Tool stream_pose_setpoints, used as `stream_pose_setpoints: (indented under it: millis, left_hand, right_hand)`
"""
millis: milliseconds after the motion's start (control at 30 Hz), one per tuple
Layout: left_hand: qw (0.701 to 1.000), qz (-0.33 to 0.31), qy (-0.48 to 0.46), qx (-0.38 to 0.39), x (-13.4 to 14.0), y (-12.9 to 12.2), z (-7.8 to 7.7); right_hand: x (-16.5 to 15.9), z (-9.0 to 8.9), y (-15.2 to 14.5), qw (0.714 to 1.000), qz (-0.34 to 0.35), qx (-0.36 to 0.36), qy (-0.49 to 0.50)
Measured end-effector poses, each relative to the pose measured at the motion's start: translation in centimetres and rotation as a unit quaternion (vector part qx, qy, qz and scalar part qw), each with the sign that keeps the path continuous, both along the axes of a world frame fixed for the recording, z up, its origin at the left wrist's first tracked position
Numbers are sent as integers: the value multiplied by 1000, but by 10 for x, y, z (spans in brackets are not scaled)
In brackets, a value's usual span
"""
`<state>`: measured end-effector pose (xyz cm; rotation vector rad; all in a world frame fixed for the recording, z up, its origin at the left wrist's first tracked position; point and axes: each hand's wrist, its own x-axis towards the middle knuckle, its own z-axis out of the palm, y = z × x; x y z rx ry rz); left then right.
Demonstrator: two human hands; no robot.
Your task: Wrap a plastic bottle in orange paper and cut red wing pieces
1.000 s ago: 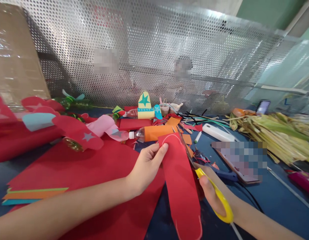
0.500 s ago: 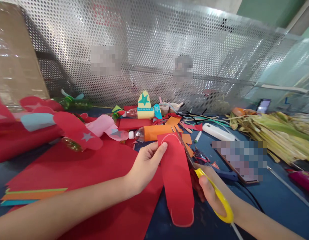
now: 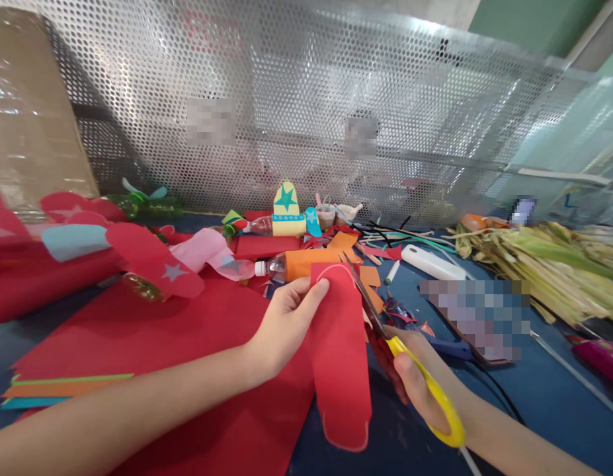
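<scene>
My left hand (image 3: pixel 289 324) pinches the upper left edge of a long red paper strip (image 3: pixel 340 357), thumb on top. Pale curved lines are drawn at both ends of the strip, and its lower end is rounded. My right hand (image 3: pixel 418 370) holds yellow-handled scissors (image 3: pixel 430 390), with the thumb through one loop. The blades, slightly apart, lie at the strip's upper right corner beside the drawn curve. Some right fingers are hidden behind the scissors and paper. Beneath the left arm lie large red paper sheets (image 3: pixel 187 330).
An orange-wrapped bottle (image 3: pixel 306 263) lies behind the strip. Further back stands a yellow paper piece with a green star (image 3: pixel 286 198). To the right are a white glue gun-like tool (image 3: pixel 432 262), a phone (image 3: pixel 475 324) and dried husks (image 3: pixel 549 271). A perforated metal panel (image 3: pixel 296 86) borders the table.
The lower end of the red strip has swung left, away from my right hand. My left hand has shifted slightly left. The scissors stay almost in place.
</scene>
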<state>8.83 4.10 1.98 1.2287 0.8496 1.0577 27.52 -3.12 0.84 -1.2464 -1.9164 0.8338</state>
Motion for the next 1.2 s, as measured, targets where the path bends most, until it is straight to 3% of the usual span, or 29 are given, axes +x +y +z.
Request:
stream_pose_setpoints:
  millis: [267,1200]
  left_hand:
    - [1000,-5,-21,-12,-3,5,-2]
    - [1000,-14,-13,-8,-6,14,7]
  right_hand:
    - [2,-5,0,997,-37,-70,22]
    - [-1,-4,-3,994,-67,-80,30]
